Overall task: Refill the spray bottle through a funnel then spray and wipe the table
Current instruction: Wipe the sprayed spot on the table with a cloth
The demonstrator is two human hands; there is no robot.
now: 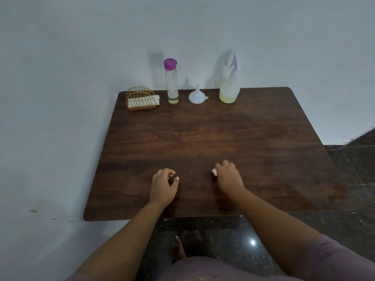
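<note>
The spray bottle [229, 86] is standing upright at the far edge of the table [203, 138], towards the right, close to the wall [60, 78]; it is translucent white and is holding a little pale yellow liquid at its bottom. Just to its left the white funnel [197, 95] is sitting mouth down on the wood with its spout pointing up, apart from the bottle. Left of the funnel a tall clear bottle [172, 82] with a purple cap [170, 63] is standing upright, carrying clear liquid. At the far left corner a gold wire holder [140, 98] is keeping a stack of white napkins [142, 101].

Near the front edge, well apart from that row, both hands are lying over the table. The right hand [228, 176] is curling its fingers round a small white wad of tissue [214, 172], only a corner of which is showing at the thumb side, and is pressing it down on the wood. The left hand [164, 184] is resting beside it with its fingers loosely curled and is holding nothing; whether its fingertips are touching the surface I cannot tell.

Below the table edge a dark speckled floor [223, 236] is showing, with a bare foot [177, 248] on it
</note>
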